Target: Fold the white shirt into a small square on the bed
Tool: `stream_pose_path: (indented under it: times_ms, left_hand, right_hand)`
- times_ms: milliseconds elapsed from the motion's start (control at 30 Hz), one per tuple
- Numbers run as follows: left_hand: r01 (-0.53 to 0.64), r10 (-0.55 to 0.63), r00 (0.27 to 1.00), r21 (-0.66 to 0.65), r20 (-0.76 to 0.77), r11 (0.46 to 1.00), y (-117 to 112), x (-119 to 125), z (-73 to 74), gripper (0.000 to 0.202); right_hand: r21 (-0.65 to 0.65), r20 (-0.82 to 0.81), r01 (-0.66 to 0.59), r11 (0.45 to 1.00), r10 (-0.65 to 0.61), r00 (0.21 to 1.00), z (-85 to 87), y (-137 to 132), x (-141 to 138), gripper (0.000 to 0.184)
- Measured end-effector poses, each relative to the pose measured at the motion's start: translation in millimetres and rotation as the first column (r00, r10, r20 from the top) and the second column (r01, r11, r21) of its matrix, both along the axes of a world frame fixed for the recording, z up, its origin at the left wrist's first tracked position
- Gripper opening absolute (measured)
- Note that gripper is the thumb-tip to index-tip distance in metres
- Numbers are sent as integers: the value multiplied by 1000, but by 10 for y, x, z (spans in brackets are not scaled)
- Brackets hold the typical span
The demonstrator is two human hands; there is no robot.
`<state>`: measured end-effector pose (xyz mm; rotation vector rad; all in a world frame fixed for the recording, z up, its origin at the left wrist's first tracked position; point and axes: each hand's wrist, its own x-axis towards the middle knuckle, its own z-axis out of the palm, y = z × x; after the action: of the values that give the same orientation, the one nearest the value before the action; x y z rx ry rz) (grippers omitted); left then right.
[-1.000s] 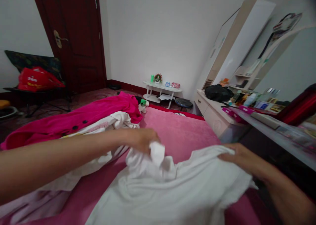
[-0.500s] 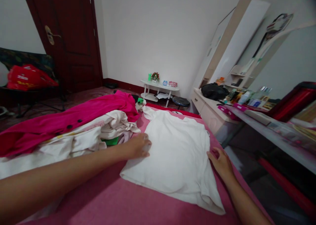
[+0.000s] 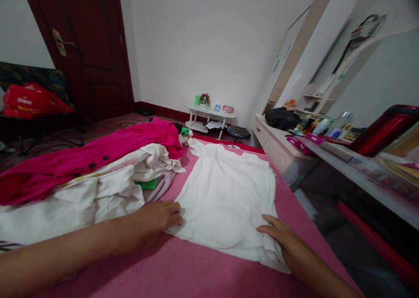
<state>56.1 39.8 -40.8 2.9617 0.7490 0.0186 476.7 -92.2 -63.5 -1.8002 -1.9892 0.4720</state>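
Note:
A white short-sleeved shirt point(image 3: 225, 193) lies spread on the pink bed cover point(image 3: 196, 272), its hem toward me and a few soft creases across it. My left hand point(image 3: 162, 219) is at the shirt's lower left edge, fingers curled together over the fabric. On the lower right side, my right hand point(image 3: 283, 241) rests with thumb and fingers apart, the fingertips touching the cloth near a small fold. Left of the shirt is a heap of clothes, with a bright pink garment point(image 3: 131, 147) with dark buttons over white clothes point(image 3: 108, 195).
A glass-topped table point(image 3: 356, 171) and a white dresser point(image 3: 278, 147) crowded with bottles run along the right. Beyond the bed stand a small white table point(image 3: 209, 111) and a round stool point(image 3: 238, 133). A red bag point(image 3: 34, 101) sits on a chair at left.
Both hands have moved nearer to me along the shirt's sides, down to the hem area. My left fingers have drawn together; my right hand has come inward onto the cloth.

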Motion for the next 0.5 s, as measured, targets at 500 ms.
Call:
stream_pose_path:
  times_ms: [500]
  left_hand:
    - [90, -72, 993, -202, 98, 975, -275, -36, 899, 26]
  right_hand:
    - [35, -478, 326, 945, -271, 836, 721, -506, 90, 31]
